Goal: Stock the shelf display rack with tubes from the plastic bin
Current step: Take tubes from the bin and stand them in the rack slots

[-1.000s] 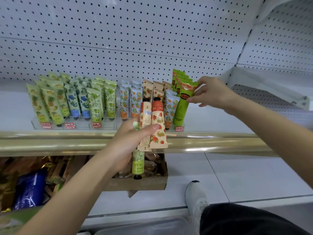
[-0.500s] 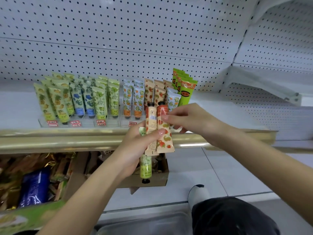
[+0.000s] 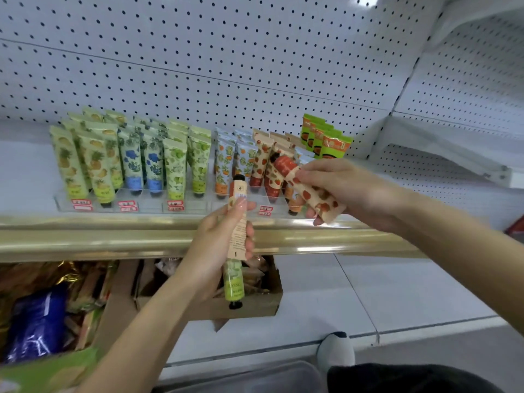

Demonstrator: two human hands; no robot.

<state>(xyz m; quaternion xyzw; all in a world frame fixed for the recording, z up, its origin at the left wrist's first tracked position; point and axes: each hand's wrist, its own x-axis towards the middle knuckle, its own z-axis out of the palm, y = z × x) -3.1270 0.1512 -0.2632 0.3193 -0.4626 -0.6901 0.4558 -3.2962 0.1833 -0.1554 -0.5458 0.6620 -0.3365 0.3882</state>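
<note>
Three tubes are in hand at the shelf (image 3: 113, 239). The left hand (image 3: 219, 245) curls round two: a peach tube (image 3: 237, 222), cap up, and a green tube (image 3: 234, 282), cap down, hanging below the fist. The right hand (image 3: 354, 191) wraps its fingers round one strawberry tube (image 3: 304, 187), tilted with its cap to the upper left, just in front of the rack's strawberry rows. The clear rack (image 3: 147, 205) holds upright tubes in files: pineapple, blue, green, orange and strawberry prints, too overlapped to count. Four bright-green tubes (image 3: 334, 147) stand at its right end. Below, one cardboard box (image 3: 255, 307) holds packets. The plastic bin (image 3: 255, 378) lies at the bottom edge, contents unclear.
</note>
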